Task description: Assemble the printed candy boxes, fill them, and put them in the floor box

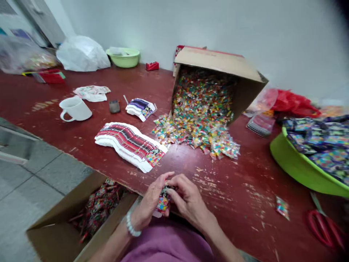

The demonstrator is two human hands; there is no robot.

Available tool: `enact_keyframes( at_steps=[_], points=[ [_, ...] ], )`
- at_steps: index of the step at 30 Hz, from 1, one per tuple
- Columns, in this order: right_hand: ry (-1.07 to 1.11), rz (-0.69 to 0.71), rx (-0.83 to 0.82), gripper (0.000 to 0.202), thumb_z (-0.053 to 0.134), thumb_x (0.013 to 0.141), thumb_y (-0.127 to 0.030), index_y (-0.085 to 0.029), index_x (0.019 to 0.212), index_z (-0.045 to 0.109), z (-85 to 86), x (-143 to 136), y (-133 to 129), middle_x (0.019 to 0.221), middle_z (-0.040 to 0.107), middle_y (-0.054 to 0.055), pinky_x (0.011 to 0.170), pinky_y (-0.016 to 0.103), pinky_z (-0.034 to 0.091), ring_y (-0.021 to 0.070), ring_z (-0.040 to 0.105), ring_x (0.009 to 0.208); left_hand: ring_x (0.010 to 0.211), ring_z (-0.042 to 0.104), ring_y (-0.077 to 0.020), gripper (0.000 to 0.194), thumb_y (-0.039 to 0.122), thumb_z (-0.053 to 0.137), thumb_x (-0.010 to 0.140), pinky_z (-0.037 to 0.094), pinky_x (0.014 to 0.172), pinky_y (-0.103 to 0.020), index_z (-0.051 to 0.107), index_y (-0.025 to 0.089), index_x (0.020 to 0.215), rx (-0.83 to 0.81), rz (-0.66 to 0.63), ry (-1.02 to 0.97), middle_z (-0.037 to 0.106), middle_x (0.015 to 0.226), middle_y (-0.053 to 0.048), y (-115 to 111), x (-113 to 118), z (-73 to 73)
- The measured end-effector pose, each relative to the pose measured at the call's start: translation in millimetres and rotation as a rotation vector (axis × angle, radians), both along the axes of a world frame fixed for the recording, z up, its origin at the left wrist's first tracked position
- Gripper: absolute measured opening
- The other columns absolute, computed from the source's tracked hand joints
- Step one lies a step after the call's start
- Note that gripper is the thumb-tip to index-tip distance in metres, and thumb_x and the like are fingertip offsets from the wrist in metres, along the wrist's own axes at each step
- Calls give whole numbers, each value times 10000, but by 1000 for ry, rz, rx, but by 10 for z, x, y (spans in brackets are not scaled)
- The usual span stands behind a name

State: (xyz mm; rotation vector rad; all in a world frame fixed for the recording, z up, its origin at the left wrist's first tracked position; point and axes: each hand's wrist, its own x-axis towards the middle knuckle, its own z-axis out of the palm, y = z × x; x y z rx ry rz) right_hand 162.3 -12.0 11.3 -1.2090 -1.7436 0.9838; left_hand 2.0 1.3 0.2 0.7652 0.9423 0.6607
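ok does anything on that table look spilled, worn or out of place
Yes: the cardboard box lies on its side, small packets heaped out of its mouth onto the table, perhaps deliberately. One stray packet lies apart near the scissors, and the table's red surface is scuffed.

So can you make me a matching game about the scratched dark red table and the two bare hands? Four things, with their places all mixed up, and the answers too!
Things:
1. White mug with a handle
2. Small, brightly printed item
3. Large brown cardboard box
4. Red-handled metal scissors

Places:
A. On its side, small shiny multicoloured packets spilling out
B. On the dark red table, near a lime-green basin
C. Just in front of a crumpled pale cloth
D. In the left hand, with the right hand touching it

Pairs: 1-C, 2-D, 3-A, 4-B
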Motion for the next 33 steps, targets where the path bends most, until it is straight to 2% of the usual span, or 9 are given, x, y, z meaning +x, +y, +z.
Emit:
enact_keyframes(
  at_steps=[4, 6, 9, 14, 18, 22, 26, 28, 33],
  points=[
    [-178, -31, 44, 188, 474, 983, -260, -234, 983, 660, -130, 243, 331, 931, 668, 25, 793, 269, 491, 163, 632, 859, 619, 637, -146, 533, 506, 529, 915, 475, 577, -252, 389, 251, 1361, -13, -24, -35, 655, 897, -32, 38, -6, 27],
    [-424, -346, 169, 158, 525, 949, -282, -220, 1025, 648, -223, 462, 625, 997, 679, 49, 847, 302, 484, 195, 621, 927, 775, 646, -168, 480, 437, 608, 886, 481, 677, -262, 442, 236, 1290, -11, -11, -65, 662, 978, -54, 54, -36, 53],
    [-541, -549, 192, 302, 591, 869, -201, -135, 1162, 610, -361, 723, 1058, 1177, 633, 172, 961, 459, 397, 315, 529, 1098, 857, 601, -171, 393, 410, 646, 867, 463, 740, -269, 529, 204, 1181, -3, -33, -34, 655, 1050, -76, 53, -108, 76],
    [-597, -624, 202, 220, 624, 811, -144, -139, 1025, 673, -504, 830, 1397, 1147, 645, 188, 932, 494, 358, 349, 489, 1070, 805, 543, -155, 456, 350, 795, 730, 436, 731, -263, 565, 200, 1094, 41, -122, 21, 584, 879, -6, 26, -329, -25],
    [-528, -630, 217, 148, 558, 889, -227, -185, 849, 695, -526, 886, 1368, 951, 677, 138, 901, 455, 377, 307, 510, 984, 804, 524, -155, 622, 334, 806, 679, 436, 726, -270, 521, 246, 1225, 49, -277, 108, 575, 927, 9, 61, -602, -110],
    [-369, -607, 223, 163, 620, 860, -335, -213, 812, 717, -522, 940, 1166, 898, 681, 95, 896, 422, 419, 270, 560, 911, 741, 503, -150, 348, 315, 787, 654, 398, 680, -250, 620, 166, 920, 82, -525, 307, 597, 800, 20, 164, -905, -68],
    [-140, -626, 166, 227, 652, 827, -425, -224, 848, 754, -537, 920, 874, 899, 712, 78, 845, 384, 482, 240, 629, 860, 670, 459, -119, 336, 295, 808, 615, 346, 596, -208, 564, 180, 816, 132, -615, 412, 549, 717, 62, 285, -1172, 49],
    [-7, -693, 111, 304, 634, 835, -467, -202, 921, 756, -529, 895, 739, 927, 734, 84, 824, 384, 503, 240, 651, 866, 675, 486, -122, 380, 325, 797, 653, 371, 598, -206, 589, 200, 945, 164, -562, 367, 569, 756, 58, 329, -1230, 109],
    [314, -735, -90, 439, 667, 797, -536, -154, 1002, 732, -336, 664, 454, 836, 740, 68, 539, 288, 508, 172, 637, 605, 874, 631, -207, 605, 351, 783, 734, 503, 737, -289, 535, 232, 1273, 123, -101, 182, 653, 1084, -61, 353, -934, 184]
  ],
)
